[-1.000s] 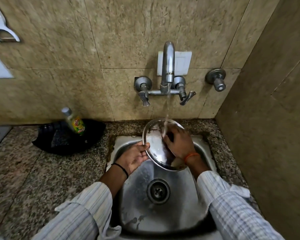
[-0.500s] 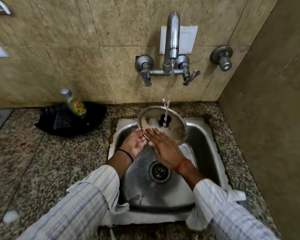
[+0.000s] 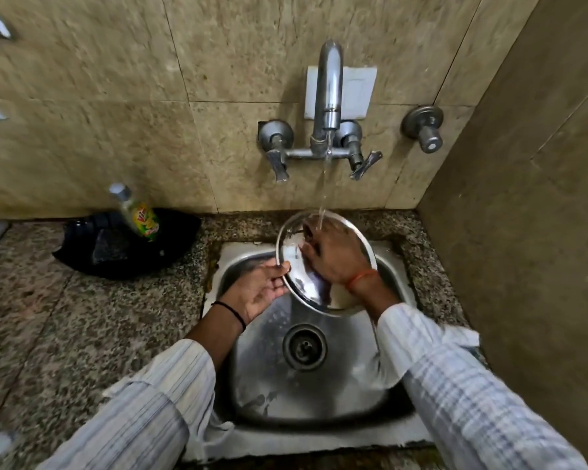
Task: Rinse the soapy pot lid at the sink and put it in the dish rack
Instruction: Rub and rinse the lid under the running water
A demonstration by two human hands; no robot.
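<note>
Pot lid held tilted over the sink, at the basin's 12 o'clock end, under the tap; the water stream lands on its upper part. Left hand at the lid's 8 o'clock, fingers and thumb clamped on the rim. Right hand laid flat across the lid face, fingers together pointing toward 11 o'clock, pressing on the metal, not gripping. The lid's far edge sits near the back wall and just over the sink's rear rim; its lower edge hangs inside the basin.

Open room: basin free from the centre down to 6 o'clock, only the drain there. Side wall close at 3 o'clock, little clearance past the sink rim. Granite counter wide and open at 9 o'clock.

Containers: black dish on the counter at the sink's 10 o'clock, against the back wall; a dish soap bottle leans in it beside a dark scrub pad. Basin wet, with a few suds near 6 o'clock.
</note>
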